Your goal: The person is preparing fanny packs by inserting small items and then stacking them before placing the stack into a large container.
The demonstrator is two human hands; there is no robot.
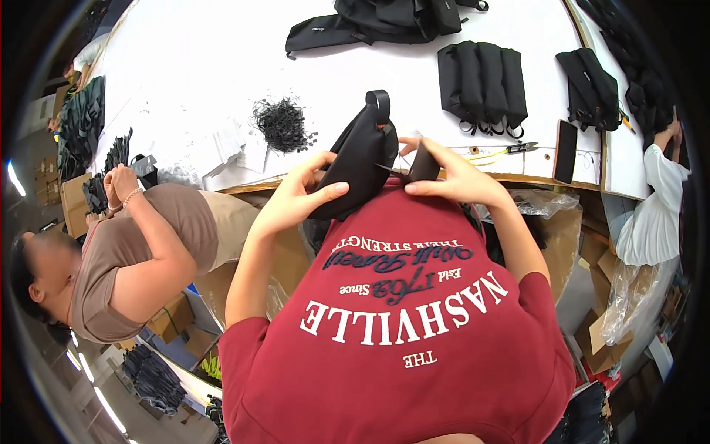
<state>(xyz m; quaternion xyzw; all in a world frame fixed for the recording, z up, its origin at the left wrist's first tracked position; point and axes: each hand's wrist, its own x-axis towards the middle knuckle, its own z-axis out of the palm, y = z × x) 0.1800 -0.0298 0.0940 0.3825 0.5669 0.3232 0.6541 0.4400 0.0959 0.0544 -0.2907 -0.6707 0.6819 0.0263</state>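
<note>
My left hand point(310, 189) grips a small black fabric pouch point(359, 159) by its side, thumb on the near face. The pouch is tilted at the table's edge, with a loop point(378, 107) standing up at its far end. My right hand point(455, 177) is closed on a dark flat piece point(424, 163), pinched between thumb and fingers just right of the pouch. A thin dark strip runs between the piece and the pouch; whether it joins them I cannot tell.
On the white table point(200, 66) lie a heap of black cord pieces point(281, 124), papers point(225, 148), black bags point(370, 22), a row of black pouches point(482, 81), yellow-handled snips point(503, 152) and a phone point(565, 152). A co-worker point(148, 251) is at left, another person point(654, 192) at right.
</note>
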